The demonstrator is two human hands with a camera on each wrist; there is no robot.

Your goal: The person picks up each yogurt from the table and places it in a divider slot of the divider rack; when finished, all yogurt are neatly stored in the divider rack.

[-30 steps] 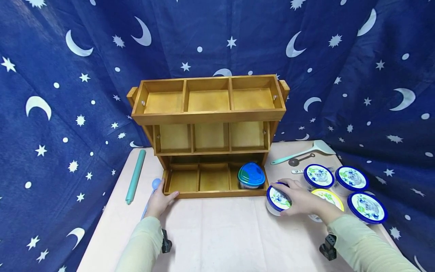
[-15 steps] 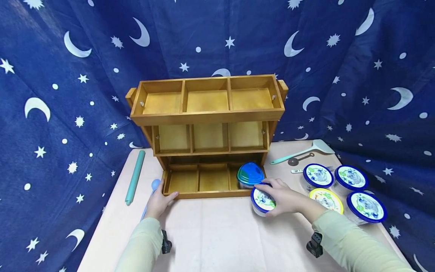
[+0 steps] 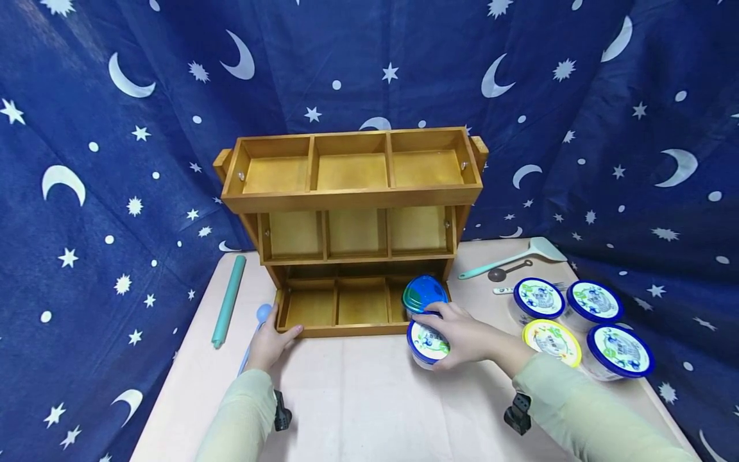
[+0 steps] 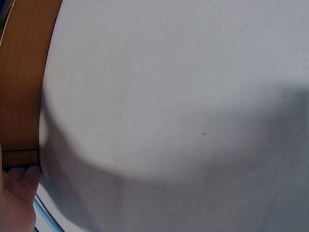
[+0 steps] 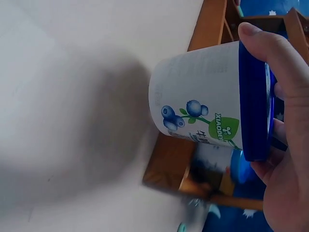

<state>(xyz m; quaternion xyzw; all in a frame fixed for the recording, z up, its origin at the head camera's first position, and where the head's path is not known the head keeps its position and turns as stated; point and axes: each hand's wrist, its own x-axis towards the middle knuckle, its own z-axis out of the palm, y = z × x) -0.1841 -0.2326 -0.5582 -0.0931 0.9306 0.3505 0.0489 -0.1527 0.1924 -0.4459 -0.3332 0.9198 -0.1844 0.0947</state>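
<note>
A white tub with a blue lid [image 3: 428, 340] and blueberries on its side hangs in my right hand [image 3: 462, 337]. In the right wrist view, the thumb and fingers grip its lid rim, and the tub [image 5: 198, 96] is off the table. It is just in front of the lower tray's right end. My left hand [image 3: 271, 343] holds the lower left corner of a tiered wooden box [image 3: 352, 200], the thumb along the front rim. A blue-lidded container [image 3: 424, 292] sits in the lower right compartment, partly hidden by my right fingers.
Several more tubs, one with a yellow lid [image 3: 552, 341], stand at the right. Behind them lie a pale green spatula [image 3: 519, 255], a dark spoon [image 3: 508, 272] and a fork. Left are a teal roll [image 3: 229, 301] and a blue stick-like utensil [image 3: 263, 313].
My right hand has carried the blue-lidded tub leftward, from beside the box's right corner to in front of its lower right compartment. The left hand has stayed on its corner.
</note>
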